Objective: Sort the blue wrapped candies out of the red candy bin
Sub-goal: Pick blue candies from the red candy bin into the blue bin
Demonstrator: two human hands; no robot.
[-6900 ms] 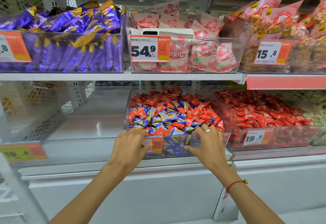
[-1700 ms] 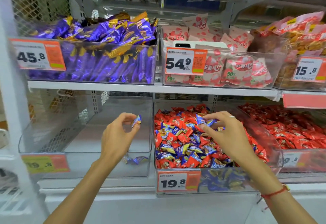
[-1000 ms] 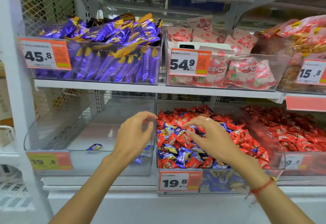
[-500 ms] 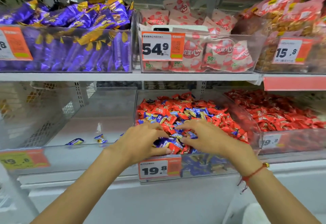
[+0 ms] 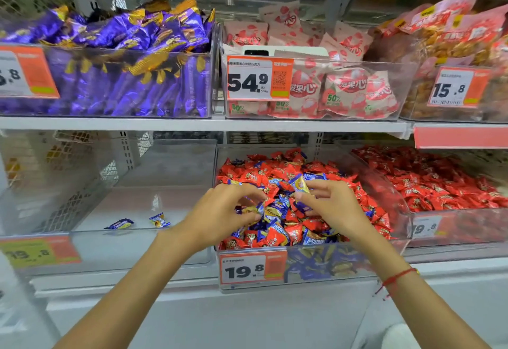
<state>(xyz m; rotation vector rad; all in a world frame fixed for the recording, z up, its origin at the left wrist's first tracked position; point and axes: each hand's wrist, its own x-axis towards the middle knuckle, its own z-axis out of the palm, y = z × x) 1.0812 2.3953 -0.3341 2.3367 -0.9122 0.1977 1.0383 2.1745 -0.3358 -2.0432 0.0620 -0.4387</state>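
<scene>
Blue wrapped candies (image 5: pixel 277 209) lie mixed through the front half of the red candy bin (image 5: pixel 310 266), thickest under the two hands and showing again through the bin's clear front wall beside the 19.8 price tag (image 5: pixel 251 269). Two more (image 5: pixel 118 224) (image 5: pixel 159 220) already sit on the floor of the clear bin (image 5: pixel 137 249) just left of the red candy bin, well apart from the pile.

Each piece looks light and crinkly, a small pillow of foil with twisted or flared ends; I would guess the wrapper is slick and slides off its neighbours easily, so a fingertip pinch on the body or on a flared end should do, without digging deep and dragging red ones along.

Her right hand (image 5: pixel 334 207) hovers over the middle of the red candy bin, thumb and forefinger closed on one blue and yellow candy (image 5: pixel 300 185) lifted clear of the heap, the other fingers loosely spread. Her left hand (image 5: pixel 220 215) is at the bin's left front corner, fingers curled down into the pile and pinching what looks like another blue wrapper (image 5: pixel 257 208), though its fingertips partly hide it. A red string bracelet (image 5: pixel 398 277) circles the right wrist
</scene>
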